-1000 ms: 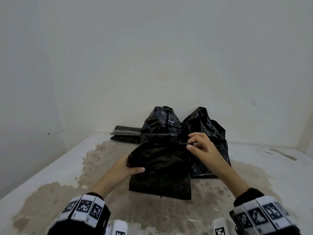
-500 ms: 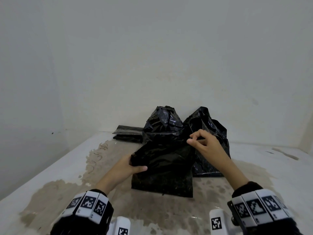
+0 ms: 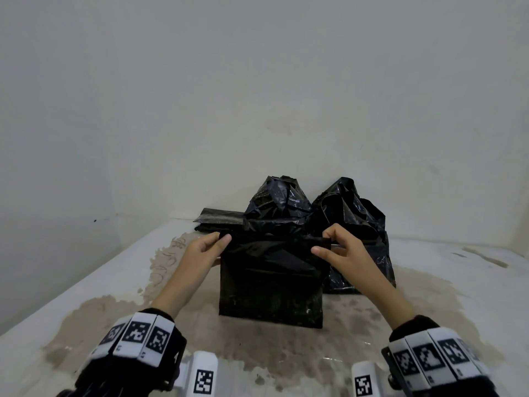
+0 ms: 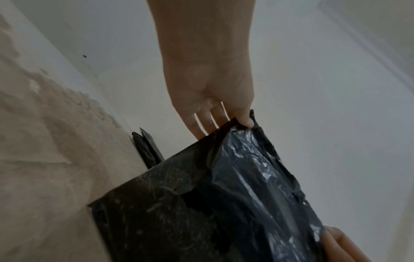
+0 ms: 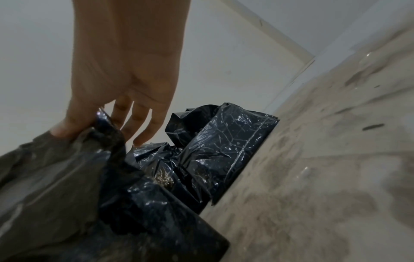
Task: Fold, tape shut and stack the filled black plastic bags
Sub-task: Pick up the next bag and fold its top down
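A flat folded black bag (image 3: 220,219) lies at eleven o'clock. The left hand (image 3: 204,250) pinches the front bag's (image 3: 270,287) upper left corner; the right hand (image 3: 340,250) pinches its upper right. Two crumpled filled bags (image 3: 352,213) stand behind at twelve.

Both hands raised forward, each closed in a pinch

The left hand (image 3: 204,250) and the right hand (image 3: 342,249) are held level, well apart, forearms extended from banded wrists. On each, the thumb is pressed against the forefinger in a pinch, while the remaining fingers (image 4: 202,124) are extended downward, slightly spread.
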